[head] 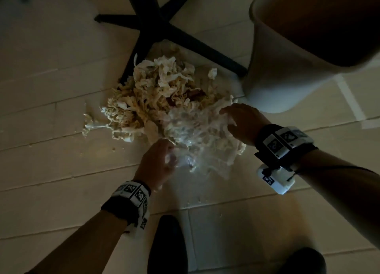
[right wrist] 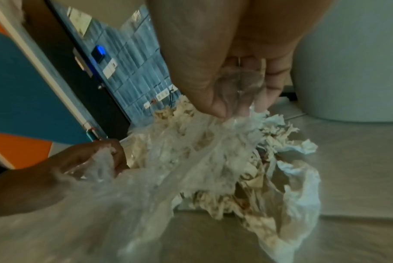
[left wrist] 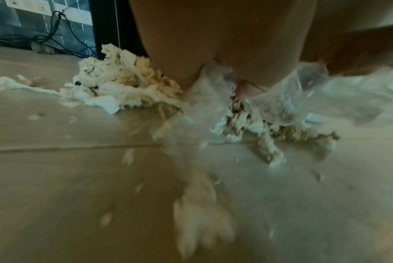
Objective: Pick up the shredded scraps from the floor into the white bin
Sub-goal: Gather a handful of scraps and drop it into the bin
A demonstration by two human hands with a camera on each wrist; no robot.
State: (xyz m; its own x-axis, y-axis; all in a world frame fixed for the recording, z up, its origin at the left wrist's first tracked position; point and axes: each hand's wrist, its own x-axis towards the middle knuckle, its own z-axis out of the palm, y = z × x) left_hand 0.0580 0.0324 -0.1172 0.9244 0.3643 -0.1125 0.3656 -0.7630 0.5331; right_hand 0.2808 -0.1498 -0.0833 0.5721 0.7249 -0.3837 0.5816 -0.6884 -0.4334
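A heap of pale shredded scraps (head: 148, 94) lies on the tiled floor, also seen in the left wrist view (left wrist: 114, 89) and the right wrist view (right wrist: 236, 178). A crumpled clear plastic sheet (head: 197, 138) covers the heap's near right part. My left hand (head: 162, 160) grips the sheet's near edge. My right hand (head: 232, 117) pinches its far right edge (right wrist: 238, 99) between thumb and fingers. The white bin (head: 287, 72) stands upright just right of the heap, its inside dark.
A black chair base (head: 156, 26) spreads its legs over the floor behind the heap, one leg touching it. My dark shoes (head: 166, 247) stand at the bottom. Small loose scraps (left wrist: 105, 218) dot the floor near my left hand. Cables (left wrist: 63, 39) lie by the wall.
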